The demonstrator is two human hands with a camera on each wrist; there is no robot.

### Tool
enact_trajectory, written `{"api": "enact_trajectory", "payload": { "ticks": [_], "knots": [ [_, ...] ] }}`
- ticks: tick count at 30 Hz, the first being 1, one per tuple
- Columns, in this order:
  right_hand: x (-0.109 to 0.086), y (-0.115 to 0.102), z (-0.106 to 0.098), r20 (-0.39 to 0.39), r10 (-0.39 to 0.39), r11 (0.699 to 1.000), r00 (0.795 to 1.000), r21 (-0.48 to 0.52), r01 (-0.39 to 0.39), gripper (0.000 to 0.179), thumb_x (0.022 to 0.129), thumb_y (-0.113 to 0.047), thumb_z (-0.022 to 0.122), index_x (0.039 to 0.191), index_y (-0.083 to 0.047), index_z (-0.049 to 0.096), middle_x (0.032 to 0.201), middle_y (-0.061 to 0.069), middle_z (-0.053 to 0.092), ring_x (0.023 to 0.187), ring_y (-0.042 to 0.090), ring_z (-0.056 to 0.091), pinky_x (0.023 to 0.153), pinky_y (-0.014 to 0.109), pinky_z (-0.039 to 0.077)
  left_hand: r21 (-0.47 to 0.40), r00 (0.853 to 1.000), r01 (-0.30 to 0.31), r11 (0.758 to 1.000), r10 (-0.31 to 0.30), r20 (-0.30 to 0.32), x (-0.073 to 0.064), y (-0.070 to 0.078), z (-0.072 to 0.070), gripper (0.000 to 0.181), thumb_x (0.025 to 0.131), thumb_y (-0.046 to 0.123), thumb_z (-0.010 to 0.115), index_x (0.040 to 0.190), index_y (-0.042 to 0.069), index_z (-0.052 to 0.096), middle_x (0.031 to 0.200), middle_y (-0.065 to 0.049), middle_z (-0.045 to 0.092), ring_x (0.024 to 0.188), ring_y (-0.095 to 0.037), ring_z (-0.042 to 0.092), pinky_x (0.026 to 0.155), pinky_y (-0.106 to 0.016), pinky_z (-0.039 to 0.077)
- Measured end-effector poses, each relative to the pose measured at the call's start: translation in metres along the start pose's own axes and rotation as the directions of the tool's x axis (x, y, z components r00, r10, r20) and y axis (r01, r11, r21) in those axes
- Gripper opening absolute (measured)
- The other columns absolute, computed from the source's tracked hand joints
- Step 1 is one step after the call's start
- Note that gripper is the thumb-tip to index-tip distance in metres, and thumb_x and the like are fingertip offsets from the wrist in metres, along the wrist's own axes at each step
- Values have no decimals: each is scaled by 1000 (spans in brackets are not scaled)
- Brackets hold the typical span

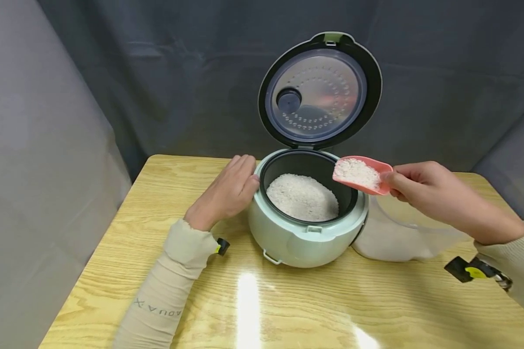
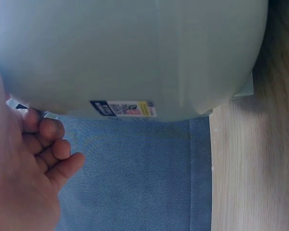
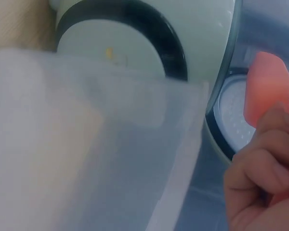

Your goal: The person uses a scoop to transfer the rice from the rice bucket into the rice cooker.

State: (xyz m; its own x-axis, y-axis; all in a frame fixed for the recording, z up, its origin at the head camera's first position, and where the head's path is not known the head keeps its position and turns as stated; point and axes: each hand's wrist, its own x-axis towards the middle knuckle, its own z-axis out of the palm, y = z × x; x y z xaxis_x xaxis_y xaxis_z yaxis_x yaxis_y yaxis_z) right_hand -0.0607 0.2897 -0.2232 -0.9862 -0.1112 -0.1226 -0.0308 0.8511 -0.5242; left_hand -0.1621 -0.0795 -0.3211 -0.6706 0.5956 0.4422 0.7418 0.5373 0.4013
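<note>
A light green rice cooker (image 1: 305,247) stands with its lid (image 1: 320,92) raised. Inside its dark inner pot (image 1: 299,160) lies a heap of white rice (image 1: 303,196). My left hand (image 1: 229,189) rests against the cooker's left side, thumb at the rim; the left wrist view shows its fingers (image 2: 50,130) loosely bent beside the body. With my right hand (image 1: 423,184) I grip a pink scoop (image 1: 386,167) by its handle, thumb on top. The scoop carries white rice (image 1: 358,173) and overlaps the pot's right rim. Its underside shows in the right wrist view.
A translucent plastic container (image 1: 393,237) stands close at the cooker's right, under my right forearm, and fills much of the right wrist view. Wooden tabletop (image 1: 192,291) spreads in front. Dark cloth (image 1: 179,82) hangs behind, with grey cloth (image 1: 39,169) at the left.
</note>
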Motion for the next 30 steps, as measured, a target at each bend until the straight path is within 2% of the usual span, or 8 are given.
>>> {"api": "enact_trajectory", "payload": {
  "ticks": [5, 10, 16, 21, 24, 30],
  "knots": [
    [5, -13, 9, -31, -45, 999, 998, -23, 45, 43, 105, -45, 53, 80, -11, 62, 62, -1, 40, 51, 15, 29, 49, 30, 26, -3, 1000, -11, 1000, 11, -7, 1, 1, 0, 21, 98, 23, 31, 88, 9, 43, 84, -6, 40, 82, -24, 37, 78, -32, 31],
    [11, -20, 14, -9, -100, 994, 995, -36, 100, 36, 106, -40, 53, 85, -13, 66, 63, -3, 41, 53, 13, 30, 50, 29, 26, -1, 1000, -9, 1000, 9, -7, 1, 1, 0, 21, 98, 24, 31, 87, 9, 43, 84, -6, 40, 82, -24, 37, 78, -32, 31],
    [16, -28, 22, -36, -163, 984, 986, -82, 160, 34, 105, -39, 55, 83, -16, 67, 64, -1, 44, 54, 14, 36, 52, 31, 29, 4, 1000, -3, 1000, 3, -6, 0, 0, 0, 22, 98, 24, 31, 88, 9, 43, 84, -6, 40, 82, -23, 37, 78, -32, 31],
    [16, -31, 26, -44, -199, 975, 979, -113, 193, 26, 105, -35, 56, 93, -17, 70, 63, -2, 43, 53, 11, 36, 50, 29, 29, 5, 1000, -2, 1000, 2, -2, 0, 0, 0, 22, 98, 24, 30, 88, 9, 43, 84, -6, 40, 83, -24, 37, 79, -33, 31],
    [16, -32, 30, -82, -257, 958, 963, -156, 242, 23, 104, -33, 57, 92, -19, 70, 62, -5, 42, 51, 8, 36, 49, 27, 30, 3, 1000, 5, 1000, -5, 8, 0, 0, 0, 22, 98, 25, 30, 89, 9, 43, 84, -6, 40, 84, -24, 37, 79, -33, 31],
    [16, -34, 37, -162, -390, 898, 906, -285, 335, 23, 102, -27, 61, 80, -21, 63, 59, -10, 39, 51, 2, 32, 50, 23, 30, 8, 1000, 6, 1000, -6, 12, 0, 0, 0, 23, 97, 25, 30, 90, 9, 44, 85, -6, 40, 85, -23, 37, 80, -33, 32]
  ]
}}
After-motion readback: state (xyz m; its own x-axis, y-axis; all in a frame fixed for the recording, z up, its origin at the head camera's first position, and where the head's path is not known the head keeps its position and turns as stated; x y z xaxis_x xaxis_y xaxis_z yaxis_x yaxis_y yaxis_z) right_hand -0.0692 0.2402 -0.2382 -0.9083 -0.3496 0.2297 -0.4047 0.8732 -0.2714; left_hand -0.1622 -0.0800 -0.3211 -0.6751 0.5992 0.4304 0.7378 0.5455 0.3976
